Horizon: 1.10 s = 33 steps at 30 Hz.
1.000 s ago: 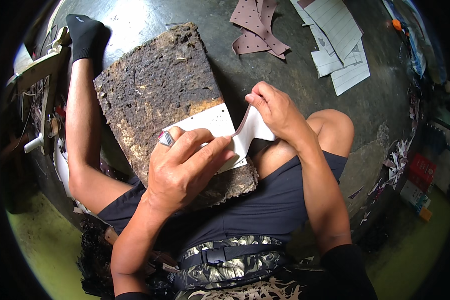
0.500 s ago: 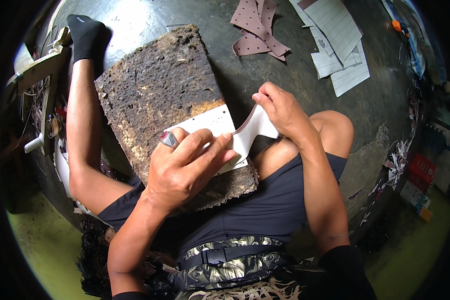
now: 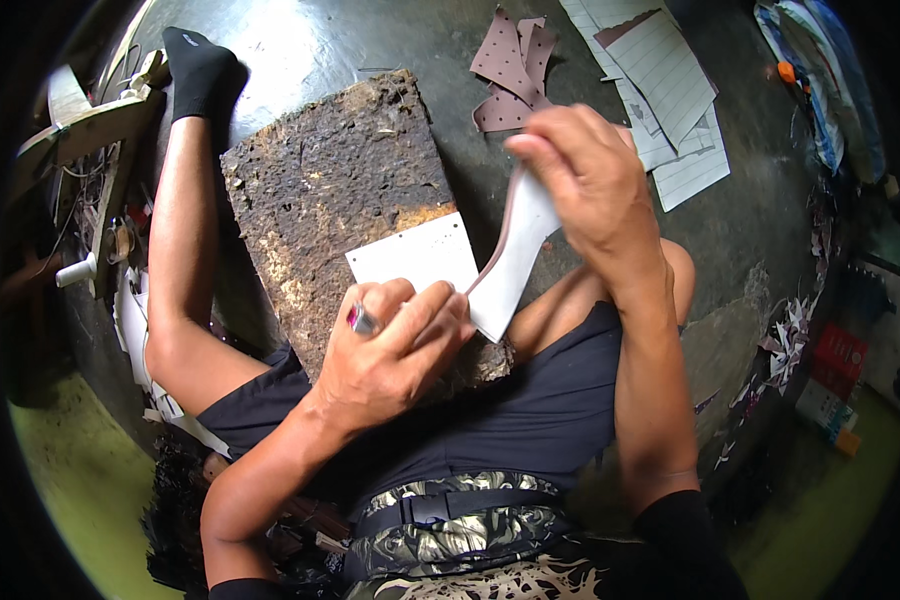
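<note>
My left hand (image 3: 395, 345), wearing a ring with a red stone, is closed at the lower part of a white strip with a mauve edge (image 3: 515, 265). Its fingertips press the strip down over the lower right of a rough dark block (image 3: 330, 170). My right hand (image 3: 595, 180), smeared by motion, grips the strip's upper end and holds it up off the block, so that it bends in a curve. Under the left fingers a white sheet with small dark dots along its edge (image 3: 415, 250) lies flat on the block. The fingers hide its near part.
Mauve dotted pieces (image 3: 500, 65) lie on the floor beyond the block. White lined sheets (image 3: 665, 75) are stacked at the far right. A wooden frame (image 3: 95, 130) stands at the left. Paper scraps (image 3: 790, 335) and a red box (image 3: 838, 355) are at the right.
My right hand has moved up and slightly right, drawing the strip longer and straighter. My left hand has shifted a little right and down, uncovering more of the dotted sheet.
</note>
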Each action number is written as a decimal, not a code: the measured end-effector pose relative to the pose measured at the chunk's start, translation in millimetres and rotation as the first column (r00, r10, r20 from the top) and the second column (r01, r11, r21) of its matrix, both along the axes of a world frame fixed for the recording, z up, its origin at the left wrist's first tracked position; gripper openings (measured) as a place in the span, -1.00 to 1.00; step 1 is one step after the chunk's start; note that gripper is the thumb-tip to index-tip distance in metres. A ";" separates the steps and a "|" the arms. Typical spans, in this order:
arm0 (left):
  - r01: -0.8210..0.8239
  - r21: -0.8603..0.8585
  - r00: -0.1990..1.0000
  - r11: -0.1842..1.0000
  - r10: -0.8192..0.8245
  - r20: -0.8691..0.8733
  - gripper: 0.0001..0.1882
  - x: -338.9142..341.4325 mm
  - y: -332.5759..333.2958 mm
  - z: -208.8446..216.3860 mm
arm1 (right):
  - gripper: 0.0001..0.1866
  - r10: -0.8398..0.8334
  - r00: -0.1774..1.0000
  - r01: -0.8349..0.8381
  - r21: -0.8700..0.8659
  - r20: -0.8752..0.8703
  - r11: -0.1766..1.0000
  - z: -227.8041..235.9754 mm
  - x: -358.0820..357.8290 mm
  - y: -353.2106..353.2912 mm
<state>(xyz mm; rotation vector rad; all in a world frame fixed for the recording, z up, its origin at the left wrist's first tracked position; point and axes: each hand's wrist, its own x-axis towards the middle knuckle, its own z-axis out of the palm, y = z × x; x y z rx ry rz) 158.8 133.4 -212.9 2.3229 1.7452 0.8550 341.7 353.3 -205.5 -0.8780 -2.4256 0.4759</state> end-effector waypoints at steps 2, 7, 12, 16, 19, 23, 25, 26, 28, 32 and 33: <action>0.008 0.008 0.997 1.000 -0.008 -0.071 -0.66 7.0 -13.2 4.9 | -0.81 0.195 0.981 -0.195 0.111 0.009 0.975 17.8 -27.4 -9.1; 0.118 -0.145 0.989 0.982 -0.130 -0.071 -0.71 24.8 -32.5 16.3 | -0.93 0.641 0.764 -0.606 0.252 -0.082 0.754 32.4 -109.9 -72.5; 0.054 -0.263 0.975 0.963 0.007 0.223 -0.49 32.9 -21.2 17.7 | -0.71 0.251 0.890 -0.302 -0.081 -0.380 0.950 20.6 -61.1 -64.5; -0.061 -0.279 0.923 0.958 0.161 0.349 -0.50 41.3 -6.7 22.3 | -0.69 -0.361 0.925 0.094 -0.851 -0.117 0.517 1.3 3.6 -74.0; -0.193 -0.259 0.897 0.946 0.277 0.344 -0.42 43.1 4.5 24.4 | -0.72 -0.410 0.900 -0.044 -0.965 -0.150 0.257 -6.3 23.2 -89.9; -0.268 -0.324 0.835 0.907 0.387 0.392 -0.44 33.3 17.9 21.5 | -0.76 -0.410 0.896 -0.050 -0.958 -0.168 0.283 -9.8 16.2 -95.8; -0.271 -0.335 0.838 0.902 0.393 0.380 -0.47 25.2 22.3 18.3 | -0.79 -0.390 0.889 -0.105 -0.935 -0.240 0.338 -10.3 10.8 -96.0; -0.258 -0.334 0.855 0.906 0.375 0.357 -0.50 21.5 23.7 16.5 | -0.78 -0.384 0.879 -0.142 -0.924 -0.283 0.356 -11.1 8.5 -96.8; -0.223 -0.315 0.870 0.923 0.334 0.363 -0.72 18.4 24.5 13.5 | -0.79 -0.378 0.874 -0.167 -0.918 -0.307 0.359 -12.8 8.2 -97.0; -0.225 -0.247 0.880 0.943 0.305 0.363 -0.74 18.5 23.4 7.7 | -0.79 -0.401 0.867 -0.200 -0.944 -0.295 0.262 -20.7 11.7 -95.4; -0.230 -0.236 0.882 0.944 0.304 0.359 -0.74 18.8 22.7 6.4 | -0.79 -0.419 0.859 -0.217 -0.950 -0.294 0.223 -23.2 12.1 -95.4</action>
